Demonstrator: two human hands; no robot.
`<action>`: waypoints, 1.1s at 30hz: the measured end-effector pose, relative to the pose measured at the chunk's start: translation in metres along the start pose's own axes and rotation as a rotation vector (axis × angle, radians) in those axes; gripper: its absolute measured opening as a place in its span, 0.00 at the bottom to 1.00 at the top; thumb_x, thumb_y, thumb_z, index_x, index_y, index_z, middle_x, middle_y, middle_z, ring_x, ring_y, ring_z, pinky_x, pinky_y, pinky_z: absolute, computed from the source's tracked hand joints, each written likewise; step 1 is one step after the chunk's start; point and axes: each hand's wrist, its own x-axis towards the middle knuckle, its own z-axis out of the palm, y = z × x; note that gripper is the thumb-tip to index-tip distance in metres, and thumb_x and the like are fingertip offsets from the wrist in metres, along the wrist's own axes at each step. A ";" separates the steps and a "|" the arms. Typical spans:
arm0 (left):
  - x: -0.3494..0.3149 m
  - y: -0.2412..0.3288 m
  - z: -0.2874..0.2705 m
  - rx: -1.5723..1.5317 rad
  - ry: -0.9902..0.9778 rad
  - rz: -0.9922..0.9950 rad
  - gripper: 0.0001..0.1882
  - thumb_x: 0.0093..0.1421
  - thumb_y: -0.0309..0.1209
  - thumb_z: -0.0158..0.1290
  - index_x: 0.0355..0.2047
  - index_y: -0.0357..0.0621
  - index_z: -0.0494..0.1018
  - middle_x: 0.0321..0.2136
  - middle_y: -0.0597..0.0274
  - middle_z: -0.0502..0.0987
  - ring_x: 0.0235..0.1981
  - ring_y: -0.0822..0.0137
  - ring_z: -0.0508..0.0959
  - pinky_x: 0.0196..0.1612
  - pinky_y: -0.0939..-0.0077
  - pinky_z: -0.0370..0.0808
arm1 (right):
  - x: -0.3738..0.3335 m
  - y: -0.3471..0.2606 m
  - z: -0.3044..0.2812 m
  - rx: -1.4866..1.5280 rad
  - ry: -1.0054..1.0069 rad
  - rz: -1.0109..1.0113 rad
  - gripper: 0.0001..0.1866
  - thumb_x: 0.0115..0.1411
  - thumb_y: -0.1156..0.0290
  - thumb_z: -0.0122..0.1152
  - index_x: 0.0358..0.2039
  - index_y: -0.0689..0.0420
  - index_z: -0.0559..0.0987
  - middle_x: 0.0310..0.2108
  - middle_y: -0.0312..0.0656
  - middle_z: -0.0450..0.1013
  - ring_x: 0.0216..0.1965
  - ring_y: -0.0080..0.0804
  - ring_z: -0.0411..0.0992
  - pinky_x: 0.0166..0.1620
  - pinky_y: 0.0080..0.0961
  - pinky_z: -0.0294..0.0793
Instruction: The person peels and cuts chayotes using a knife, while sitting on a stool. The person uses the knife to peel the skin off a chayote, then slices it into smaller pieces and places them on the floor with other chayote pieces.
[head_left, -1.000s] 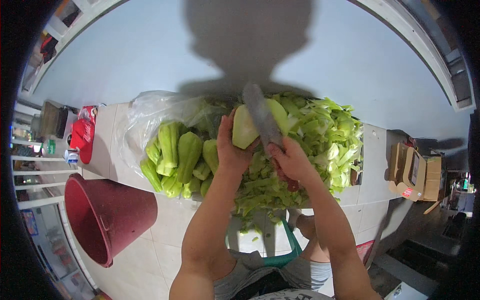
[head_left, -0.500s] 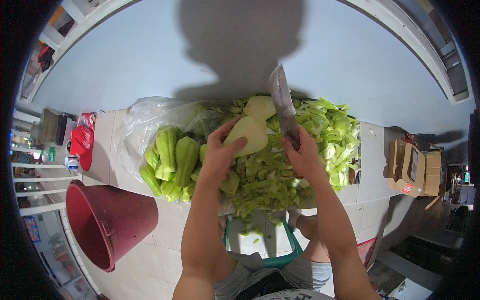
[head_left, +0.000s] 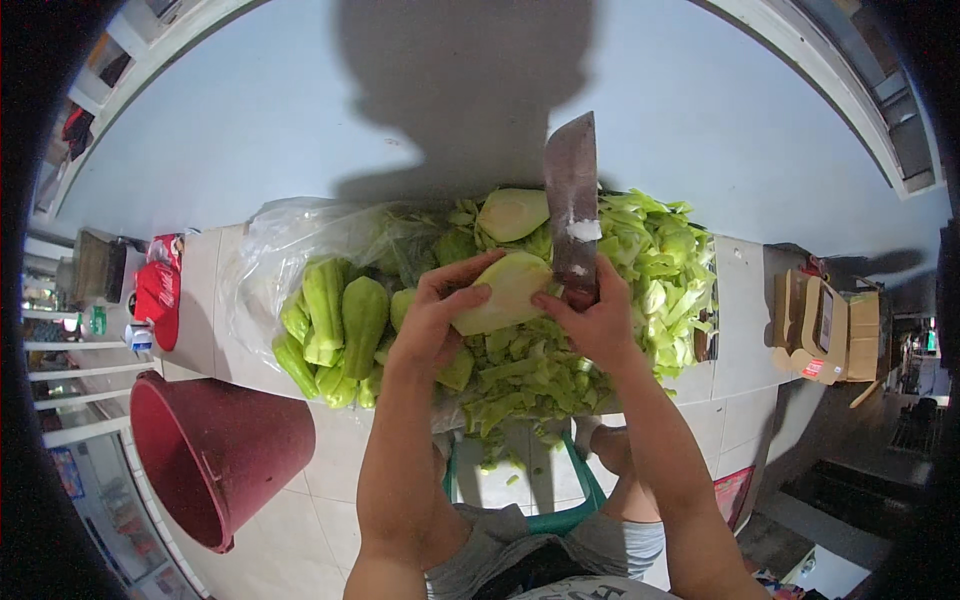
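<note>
Right hand, grip clamped on the knife, has brought its thumb against the cut squash, apparently steadying it above the peelings; left hand grip: clamped on squash.

A pale blue wall filled the top of the frame, a broad dark shadow lying at upper centre. White bars lined the left edge, pale floor tiles showed at lower left, and a green stool stood at lower centre.
</note>
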 end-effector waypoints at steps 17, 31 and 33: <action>0.008 -0.018 0.002 0.345 0.084 0.180 0.21 0.56 0.28 0.58 0.50 0.35 0.74 0.46 0.57 0.77 0.45 0.71 0.74 0.51 0.76 0.69 | -0.002 -0.012 0.003 -0.230 0.088 -0.068 0.18 0.46 0.70 0.73 0.34 0.60 0.74 0.21 0.36 0.72 0.20 0.19 0.66 0.27 0.21 0.71; 0.003 -0.022 0.011 -0.287 -0.067 0.145 0.37 0.51 0.39 0.58 0.59 0.35 0.63 0.52 0.50 0.71 0.51 0.60 0.73 0.55 0.67 0.69 | -0.002 -0.031 0.000 0.084 0.079 0.205 0.22 0.49 0.74 0.70 0.42 0.63 0.70 0.27 0.39 0.76 0.27 0.25 0.76 0.32 0.22 0.78; 0.004 -0.033 0.015 -0.270 -0.053 0.232 0.39 0.50 0.42 0.58 0.60 0.35 0.61 0.53 0.49 0.70 0.52 0.58 0.72 0.56 0.65 0.69 | -0.004 -0.024 0.006 0.122 0.101 0.294 0.24 0.49 0.74 0.70 0.43 0.64 0.70 0.30 0.40 0.75 0.29 0.26 0.76 0.34 0.23 0.78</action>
